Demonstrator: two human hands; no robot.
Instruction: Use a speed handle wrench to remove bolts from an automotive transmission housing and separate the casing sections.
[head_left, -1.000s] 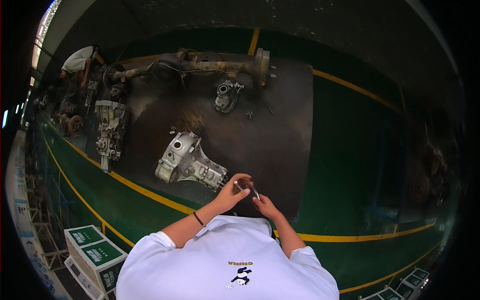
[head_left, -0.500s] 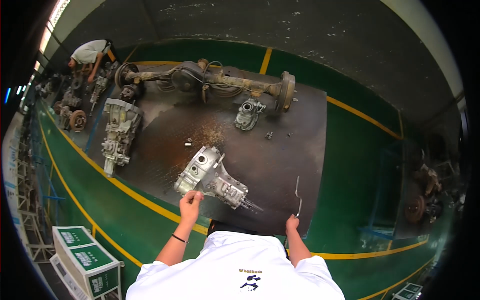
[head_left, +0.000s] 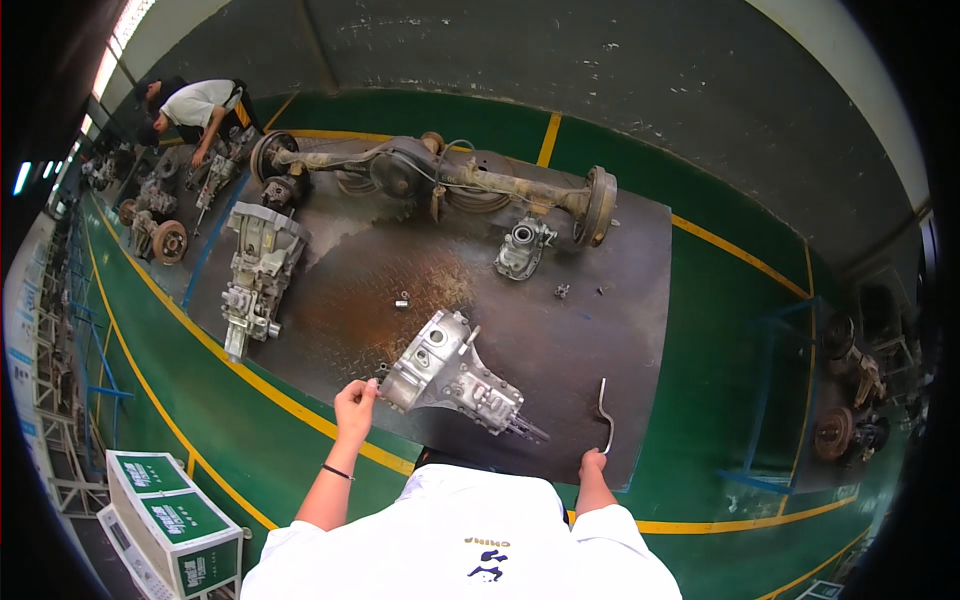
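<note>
Right hand [head_left: 593,462] is closed on the near end of a bent metal rod [head_left: 601,404], which points away from the person over the right part of a dark metal plate [head_left: 570,350]. Left hand [head_left: 355,408] has its fingertips drawn together just beside the left end of a pale gear housing [head_left: 465,388] — whether they pinch anything, one cannot tell. Beyond the housing stands a smaller casting [head_left: 520,255], near a long rusty axle [head_left: 500,181]; a second gearbox [head_left: 262,262] lies to the left. Farther off, a co-worker [head_left: 202,104] bends over other parts.
</note>
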